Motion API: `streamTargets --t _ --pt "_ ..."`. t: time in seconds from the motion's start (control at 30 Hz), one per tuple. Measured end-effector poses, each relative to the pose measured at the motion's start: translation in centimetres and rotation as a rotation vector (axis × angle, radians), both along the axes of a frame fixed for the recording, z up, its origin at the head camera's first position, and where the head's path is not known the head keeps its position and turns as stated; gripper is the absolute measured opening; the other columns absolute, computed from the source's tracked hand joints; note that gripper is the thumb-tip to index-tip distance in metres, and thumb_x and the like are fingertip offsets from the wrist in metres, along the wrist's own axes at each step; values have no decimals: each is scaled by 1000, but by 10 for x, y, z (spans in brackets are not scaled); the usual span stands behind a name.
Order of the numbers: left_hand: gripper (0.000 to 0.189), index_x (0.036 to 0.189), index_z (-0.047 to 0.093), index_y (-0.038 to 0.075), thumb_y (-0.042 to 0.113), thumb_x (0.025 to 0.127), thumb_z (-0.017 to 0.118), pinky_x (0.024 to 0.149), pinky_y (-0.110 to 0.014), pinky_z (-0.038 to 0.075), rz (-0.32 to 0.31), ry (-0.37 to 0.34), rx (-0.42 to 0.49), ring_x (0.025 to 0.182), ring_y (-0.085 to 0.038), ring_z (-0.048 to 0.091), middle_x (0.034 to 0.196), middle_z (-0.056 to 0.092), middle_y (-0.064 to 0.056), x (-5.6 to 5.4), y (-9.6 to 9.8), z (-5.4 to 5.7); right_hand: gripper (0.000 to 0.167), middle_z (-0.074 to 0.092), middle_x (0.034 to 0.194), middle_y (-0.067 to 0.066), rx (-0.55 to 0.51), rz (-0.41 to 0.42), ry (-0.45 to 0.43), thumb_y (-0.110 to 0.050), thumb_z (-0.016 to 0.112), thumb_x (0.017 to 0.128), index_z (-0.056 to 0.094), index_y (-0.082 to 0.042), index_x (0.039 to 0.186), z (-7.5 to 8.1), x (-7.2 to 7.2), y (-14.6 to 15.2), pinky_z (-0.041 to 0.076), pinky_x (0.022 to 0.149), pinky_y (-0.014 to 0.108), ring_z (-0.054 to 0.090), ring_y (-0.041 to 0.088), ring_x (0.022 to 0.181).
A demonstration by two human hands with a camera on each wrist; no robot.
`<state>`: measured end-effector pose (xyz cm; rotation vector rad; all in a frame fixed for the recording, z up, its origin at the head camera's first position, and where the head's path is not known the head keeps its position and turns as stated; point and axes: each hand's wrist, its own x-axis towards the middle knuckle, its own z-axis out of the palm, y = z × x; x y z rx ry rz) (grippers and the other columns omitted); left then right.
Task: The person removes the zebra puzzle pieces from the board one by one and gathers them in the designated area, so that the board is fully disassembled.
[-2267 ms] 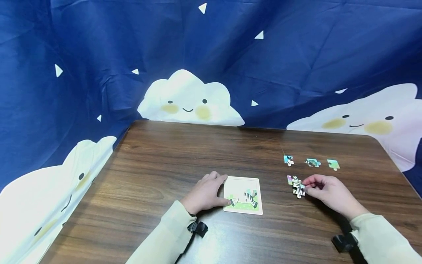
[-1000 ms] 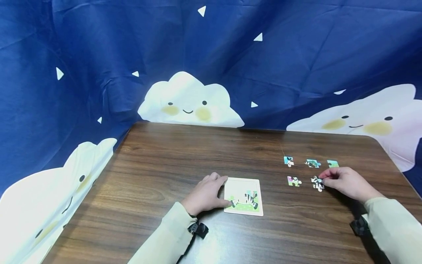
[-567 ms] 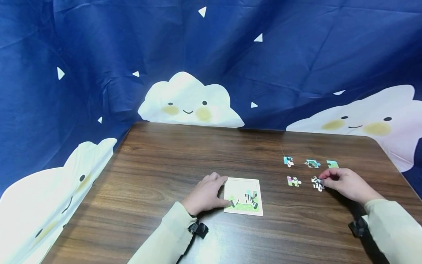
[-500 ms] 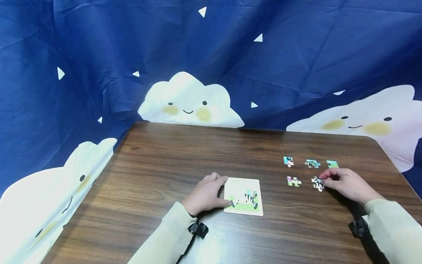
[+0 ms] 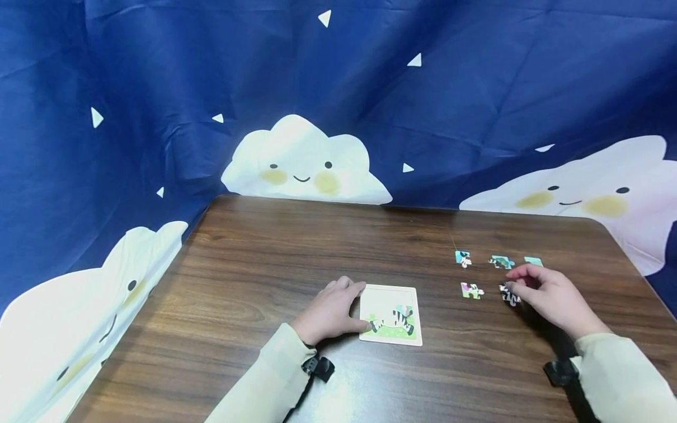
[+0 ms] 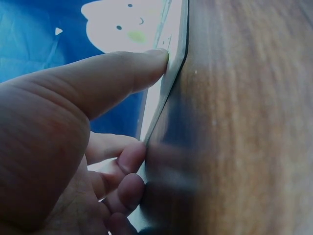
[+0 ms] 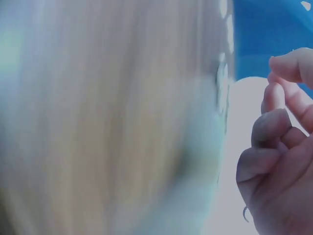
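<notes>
My left hand [image 5: 330, 311] rests at the left side of a square puzzle board [image 5: 388, 289], its thumb on the lower left edge and a fingertip by the upper left corner. Zebra legs and green grass fill the board's lower part. Over at the right, my right hand [image 5: 550, 296] hovers just above a black-and-white striped puzzle piece [image 5: 510, 295] and partly covers it. Between the loosely curled fingers of my right hand [image 7: 279, 142] no piece shows in the right wrist view. To the left lies a pink, green and striped puzzle piece [image 5: 472, 291].
Behind these lie a blue zebra-head piece [image 5: 463, 258], a blue-green piece [image 5: 501, 262] and a green corner piece [image 5: 533, 261], partly behind the right hand. The brown wooden table [image 5: 254, 264] ends at a blue curtain [image 5: 328, 70] printed with clouds.
The striped piece went right, from overlapping the pink-and-green piece to a spot of its own. My right hand has since let go and risen slightly. The left hand stays put.
</notes>
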<state>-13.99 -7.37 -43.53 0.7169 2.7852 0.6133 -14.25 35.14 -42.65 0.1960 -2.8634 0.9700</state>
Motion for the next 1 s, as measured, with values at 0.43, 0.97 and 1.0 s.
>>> streamTargets --t 0.43,0.97,1.0 --pt "85 148 50 9 49 79 79 93 -37 44 -6 4 11 107 -20 50 123 56 -3 0 0 0 16 64 77 -1 -140 8 23 -16 72 93 69 -4 104 4 11 -53 42 61 23 54 9 65" --pt "86 147 50 9 48 77 81 92 -38 44 -10 6 16 108 -21 51 123 56 -4 1 -1 -1 16 59 80 -2 -223 174 -83 -16 76 88 70 -8 100 0 13 -117 43 62 25 52 9 67" --pt "86 147 50 9 48 77 81 92 -38 44 -9 5 18 107 -21 51 123 56 -3 1 -1 -1 16 59 80 -2 -223 183 -95 -16 76 88 71 -8 100 0 13 -120 43 62 25 52 9 68"
